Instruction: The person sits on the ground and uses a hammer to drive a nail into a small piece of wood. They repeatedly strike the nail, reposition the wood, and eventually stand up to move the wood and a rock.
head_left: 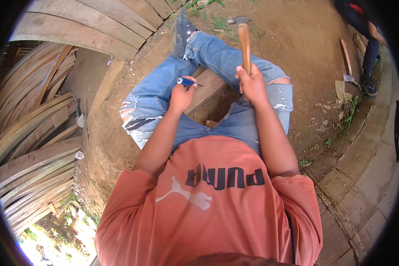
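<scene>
My right hand [254,84] is closed round the wooden handle of a claw hammer [244,42], whose metal head is raised toward the far side. In my left hand [182,96] is a short blue-handled tool [185,81] with a slim dark metal tip pointing right. Whether it is a chisel or a screwdriver I cannot tell. Below that tip a wooden board [207,90] lies between my bent legs in torn blue jeans [155,95]. The tip appears apart from the hammer head. My fingers hide part of the blue tool.
Stacked planks [35,128] fill the left side, and a plank wall [75,29] stands at the far left. Bare soil [310,53] surrounds me. Another person [370,48] stands at the far right, near a hatchet-like tool [348,66]. A paved strip [363,173] runs along the right.
</scene>
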Demonstrator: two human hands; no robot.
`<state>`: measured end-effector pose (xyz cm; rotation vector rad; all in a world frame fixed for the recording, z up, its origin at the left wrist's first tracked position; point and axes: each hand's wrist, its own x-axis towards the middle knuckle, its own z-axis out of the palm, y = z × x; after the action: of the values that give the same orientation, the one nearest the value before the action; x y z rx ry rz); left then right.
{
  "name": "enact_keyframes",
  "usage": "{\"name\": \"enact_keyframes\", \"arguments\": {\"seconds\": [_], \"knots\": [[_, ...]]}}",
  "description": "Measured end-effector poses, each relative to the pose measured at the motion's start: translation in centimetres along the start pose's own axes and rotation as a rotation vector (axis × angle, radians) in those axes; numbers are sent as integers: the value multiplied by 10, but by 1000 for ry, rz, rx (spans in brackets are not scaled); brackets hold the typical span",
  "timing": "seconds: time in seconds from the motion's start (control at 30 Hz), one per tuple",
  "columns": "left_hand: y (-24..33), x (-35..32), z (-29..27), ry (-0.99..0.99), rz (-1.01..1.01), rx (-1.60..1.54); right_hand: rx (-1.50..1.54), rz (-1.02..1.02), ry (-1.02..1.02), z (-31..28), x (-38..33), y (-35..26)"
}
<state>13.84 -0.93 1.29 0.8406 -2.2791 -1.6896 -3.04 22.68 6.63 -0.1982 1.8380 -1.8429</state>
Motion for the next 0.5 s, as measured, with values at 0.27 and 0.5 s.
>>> {"name": "enact_keyframes", "arguments": {"seconds": [0.27,0.5], "knots": [[23,2,11,25,-45,95,551,180,48,-10,-20,-56],[14,5,3,43,-77,11,304,118,98,-36,-15,-22]]}}
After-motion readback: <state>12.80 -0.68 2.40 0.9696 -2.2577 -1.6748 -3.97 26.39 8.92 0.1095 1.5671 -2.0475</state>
